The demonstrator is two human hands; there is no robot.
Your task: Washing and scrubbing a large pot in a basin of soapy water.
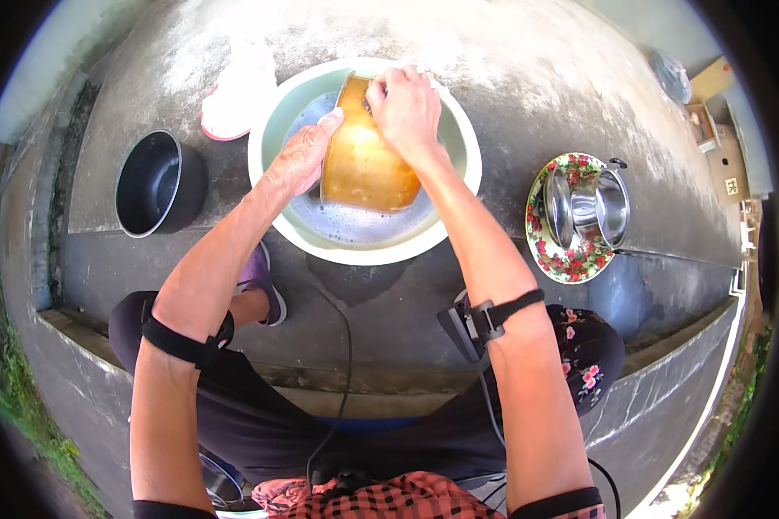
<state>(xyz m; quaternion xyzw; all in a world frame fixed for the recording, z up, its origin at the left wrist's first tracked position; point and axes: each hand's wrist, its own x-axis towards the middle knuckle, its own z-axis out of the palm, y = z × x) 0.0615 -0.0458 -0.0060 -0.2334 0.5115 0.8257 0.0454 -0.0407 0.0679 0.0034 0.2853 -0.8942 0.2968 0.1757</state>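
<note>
A golden-brown metal pot (359,169) is tipped on its side in a pale green basin (463,173) of cloudy, sudsy water (333,225). My left hand (307,151) grips the pot at its left edge, thumb up along the side. Against the upper right of the pot's outer wall, my right hand (407,108) presses with bent fingers. Under those fingers a bit of a dark, wiry scouring pad (366,102) shows; most of it is hidden by the hand.
Left of the basin stands a dark pot (151,186). A white, red-rimmed item (234,104), washed out by glare, lies behind it. At right, a floral plate (571,266) carries shiny metal vessels (610,208). A cable (348,346) hangs between my knees.
</note>
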